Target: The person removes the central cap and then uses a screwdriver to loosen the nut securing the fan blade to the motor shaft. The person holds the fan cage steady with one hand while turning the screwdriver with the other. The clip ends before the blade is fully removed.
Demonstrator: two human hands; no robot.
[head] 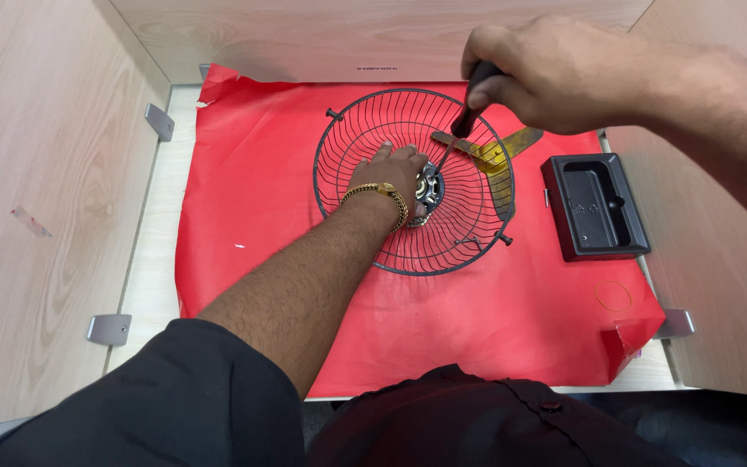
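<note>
Black wire fan guard (408,227), one, on red sheet (261,173). Left hand (393,173) fingers spread on hub. Right hand (546,69) fingers clenched around screwdriver (464,130). One black tray (596,206) at right.

Black wire fan guard (408,186), round and domed, lying open side up near the far edge of the red sheet (244,173); black-handled screwdriver (462,121) tilted, tip at its central hub.

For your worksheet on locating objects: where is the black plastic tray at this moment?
In the head view, the black plastic tray lies on the red sheet at the right, just right of the wire fan guard.
</note>
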